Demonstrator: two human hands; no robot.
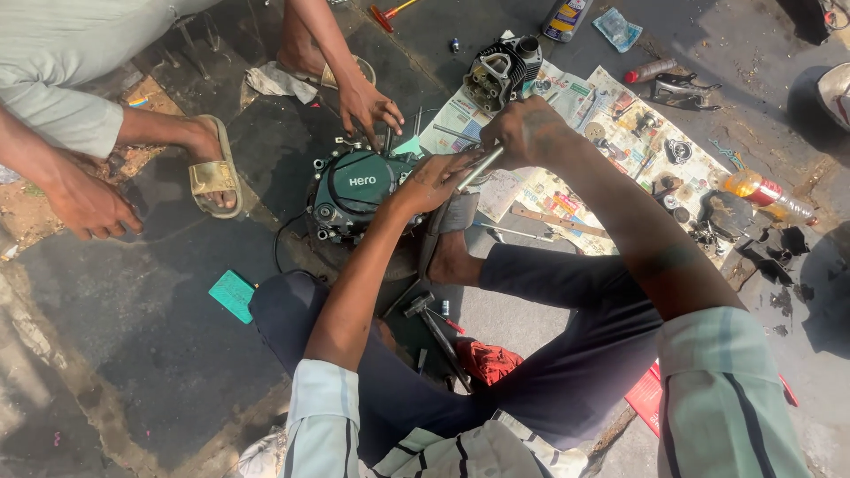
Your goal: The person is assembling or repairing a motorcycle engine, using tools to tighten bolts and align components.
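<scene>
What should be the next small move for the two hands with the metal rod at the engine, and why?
Probably steady the rod before turning or pushing it. The right hand grips the metal rod at its upper part, and the left hand rests at its lower end beside the dark engine case. Another person's hand touches the far edge of the case, so a slow, controlled move seems safest.

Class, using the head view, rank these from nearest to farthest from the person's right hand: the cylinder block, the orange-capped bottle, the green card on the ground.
From the right hand:
1. Cylinder block, just above it.
2. Orange-capped bottle, far right on the ground.
3. Green card, lower left, beyond the knee.
</scene>
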